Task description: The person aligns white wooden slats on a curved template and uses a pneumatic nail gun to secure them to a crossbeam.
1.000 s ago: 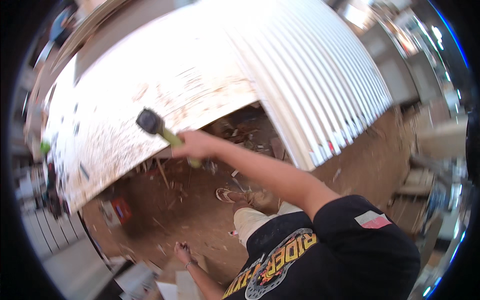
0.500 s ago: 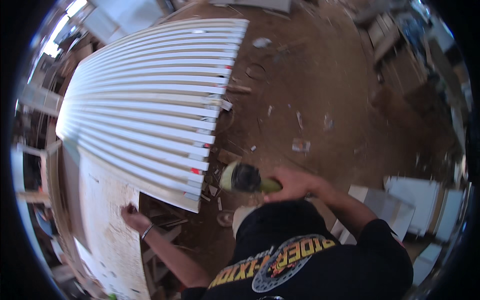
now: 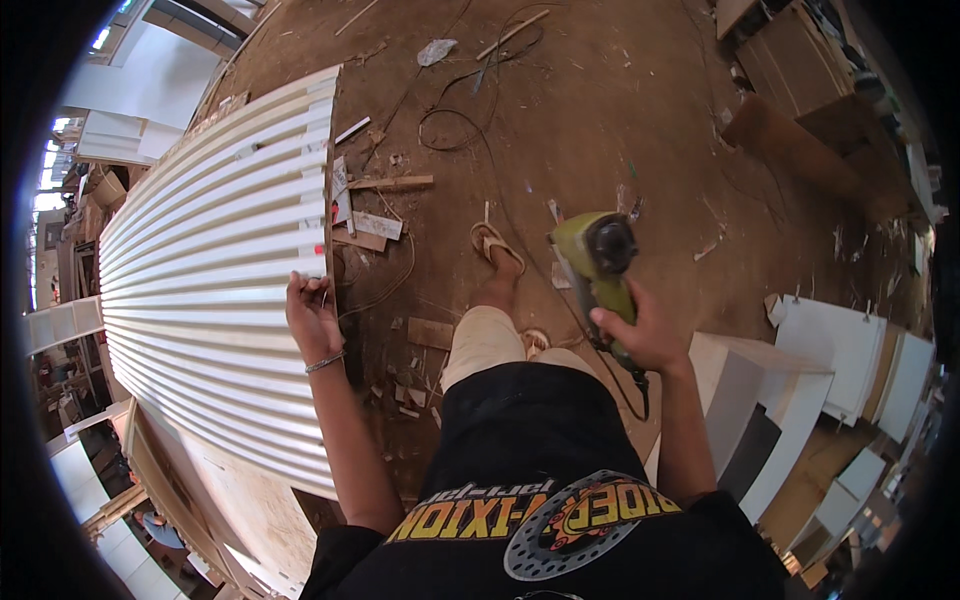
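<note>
My right hand is wrapped round the grip of a green corded power tool. The tool has a round black end, and its bulky head is up, away from me. Its exact kind is not clear. My left hand, with a bracelet at the wrist, is over the right edge of a panel of white parallel strips. Those fingers are curled together near the strip ends; anything between them is too small or hidden to name. A small red mark shows on a strip just beyond my fingers.
A dark cable loops over the brown floor. Wood offcuts and scraps lie beside the panel. At right stand white boards and cabinet parts, with brown boxes farther off. My sandalled foot is by the offcuts.
The view has shifted, with the panel now farther left. My left hand has gone from the bare board below to the strips' edge. The tool has swung from pointing left to upright, away from me.
</note>
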Demonstrator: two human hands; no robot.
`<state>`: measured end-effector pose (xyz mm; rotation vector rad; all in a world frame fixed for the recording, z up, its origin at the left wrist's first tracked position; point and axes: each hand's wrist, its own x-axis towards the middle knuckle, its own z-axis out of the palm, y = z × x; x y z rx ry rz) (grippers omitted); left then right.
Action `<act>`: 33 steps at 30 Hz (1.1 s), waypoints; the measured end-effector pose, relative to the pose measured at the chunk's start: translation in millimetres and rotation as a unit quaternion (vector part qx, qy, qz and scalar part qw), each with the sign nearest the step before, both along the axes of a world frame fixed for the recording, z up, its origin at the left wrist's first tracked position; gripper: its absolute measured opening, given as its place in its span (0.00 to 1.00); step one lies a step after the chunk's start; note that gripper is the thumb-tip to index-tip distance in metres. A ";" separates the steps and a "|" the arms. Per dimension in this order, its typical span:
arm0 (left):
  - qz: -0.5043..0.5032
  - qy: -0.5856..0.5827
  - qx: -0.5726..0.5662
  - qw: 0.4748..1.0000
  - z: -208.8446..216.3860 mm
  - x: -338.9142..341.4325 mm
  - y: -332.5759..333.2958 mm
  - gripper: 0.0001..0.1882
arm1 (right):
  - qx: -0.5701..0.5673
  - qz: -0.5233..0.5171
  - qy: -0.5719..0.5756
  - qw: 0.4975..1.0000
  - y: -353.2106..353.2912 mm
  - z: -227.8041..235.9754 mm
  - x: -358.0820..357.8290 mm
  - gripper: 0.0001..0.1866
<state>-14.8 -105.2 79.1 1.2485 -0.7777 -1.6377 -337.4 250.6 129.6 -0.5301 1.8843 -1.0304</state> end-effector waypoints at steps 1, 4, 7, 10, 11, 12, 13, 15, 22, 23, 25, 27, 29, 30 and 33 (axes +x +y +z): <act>0.008 -0.023 -0.020 0.999 -2.3 -22.9 -15.5 0.13 | -0.006 -0.014 0.004 1.000 -16.7 1.2 -17.8 0.25; -0.012 -0.164 -0.088 0.983 -28.7 -75.5 -81.9 0.11 | 0.003 -0.034 -0.006 0.999 -77.0 20.5 -67.4 0.21; -0.058 -0.314 -0.187 0.929 -27.2 -126.1 -146.5 0.17 | 0.016 -0.037 -0.018 0.999 -121.5 25.1 -108.6 0.21; -0.088 -0.387 -0.218 0.892 -17.0 -143.0 -224.1 0.19 | -0.025 -0.027 -0.019 0.999 -173.6 30.9 -144.6 0.23; -0.110 -0.434 -0.254 0.857 -11.2 -143.9 -248.2 0.20 | -0.010 -0.003 -0.049 0.999 -194.0 34.8 -158.5 0.25; -0.130 -0.478 -0.294 0.818 -7.7 -147.6 -273.9 0.21 | 0.002 0.020 -0.031 0.999 -212.0 26.1 -171.3 0.25; -0.165 -0.521 -0.300 0.782 -3.5 -150.8 -300.4 0.25 | 0.013 0.043 -0.013 0.999 -229.2 17.7 -183.2 0.26; -0.242 -0.603 -0.311 0.693 3.5 -147.2 -343.4 0.37 | 0.027 0.071 -0.012 0.997 -258.8 -2.6 -200.2 0.28; -0.431 -0.694 -0.233 0.528 10.0 -213.3 -422.9 0.65 | 0.051 0.117 -0.013 0.992 -329.3 -33.6 -266.8 0.28; -0.456 -0.689 -0.242 0.508 2.9 -218.2 -433.9 0.67 | 0.056 0.113 -0.031 0.992 -334.9 -32.2 -275.7 0.28; -0.504 -0.674 -0.234 0.486 -4.1 -227.4 -450.7 0.70 | 0.064 0.090 -0.056 0.992 -338.3 -38.5 -289.1 0.27; -0.547 -0.643 -0.176 0.506 -8.3 -234.9 -458.6 0.69 | 0.074 0.058 -0.066 0.993 -337.7 -50.1 -297.9 0.26; -0.571 -0.643 -0.150 0.489 -8.5 -232.6 -457.1 0.69 | 0.099 0.025 -0.095 0.990 -335.5 -66.8 -302.2 0.23; -0.578 -0.652 -0.153 0.466 -8.5 -230.0 -457.3 0.69 | 0.107 0.011 -0.104 0.989 -338.3 -74.4 -304.9 0.22; -0.568 -0.663 -0.157 0.460 -13.9 -228.9 -457.5 0.68 | 0.142 -0.057 -0.194 0.969 -354.0 -80.6 -310.4 0.18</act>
